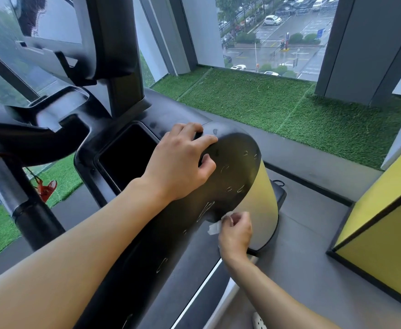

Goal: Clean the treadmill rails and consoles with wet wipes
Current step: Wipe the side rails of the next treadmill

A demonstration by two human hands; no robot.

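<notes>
Rainy window (pixel 277 32), fake-grass ledge (pixel 266 103), scuffed black treadmill rail (pixel 232 167).
My left hand (pixel 182 162) lies relaxed on it; right hand (pixel 236 233) pinches a crumpled white wipe (pixel 214 227).

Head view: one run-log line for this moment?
left hand rests on rail | right hand pinches wet wipe against rail edge

- A gym: a black treadmill console (pixel 232 167) with a recessed pocket and an upright post fills the near view.
- Grey matting floor (pixel 313 245) meets a strip of artificial grass (pixel 266 100).
- Tall windows (pixel 277 51) look down on a wet car park (pixel 313 24).
</notes>
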